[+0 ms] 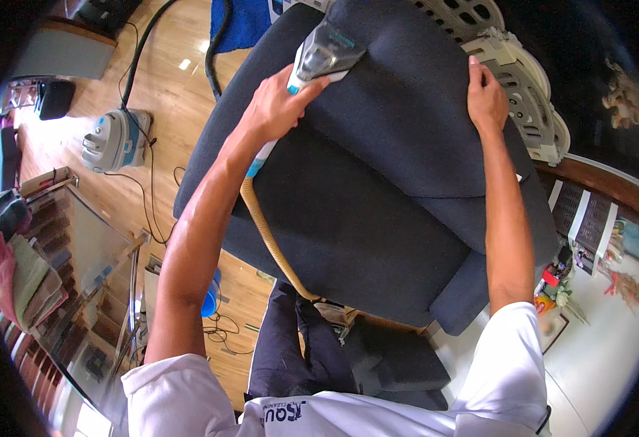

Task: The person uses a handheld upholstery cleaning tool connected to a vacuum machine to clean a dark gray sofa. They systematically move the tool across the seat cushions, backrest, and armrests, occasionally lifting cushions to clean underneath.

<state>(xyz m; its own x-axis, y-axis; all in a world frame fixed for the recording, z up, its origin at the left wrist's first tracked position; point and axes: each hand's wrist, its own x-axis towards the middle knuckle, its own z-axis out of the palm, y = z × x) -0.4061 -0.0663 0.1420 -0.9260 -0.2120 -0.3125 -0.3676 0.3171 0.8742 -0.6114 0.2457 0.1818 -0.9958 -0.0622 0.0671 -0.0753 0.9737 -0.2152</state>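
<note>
My left hand (278, 104) is wrapped around the white handle of an upholstery cleaning nozzle (327, 52), whose clear head presses against the dark fabric sofa (363, 207). From the handle's lower end a tan ribbed hose (270, 232) runs down over the seat's front edge towards my legs. At the right, my right hand (487, 98) rests along the outer edge of the sofa's backrest (406, 104); whether its fingers grip the fabric is unclear. Behind that hand stands a pale plastic piece with cut-out slots (532, 104).
A white and blue canister vacuum cleaner (114, 139) with a black hose and cords stands on the wooden floor (172, 109). A glass-topped table (90, 295) holds folded cloths (27, 278) at left. A blue bucket (210, 297) shows beside my left arm. Flowers (565, 297) and small items lie at right.
</note>
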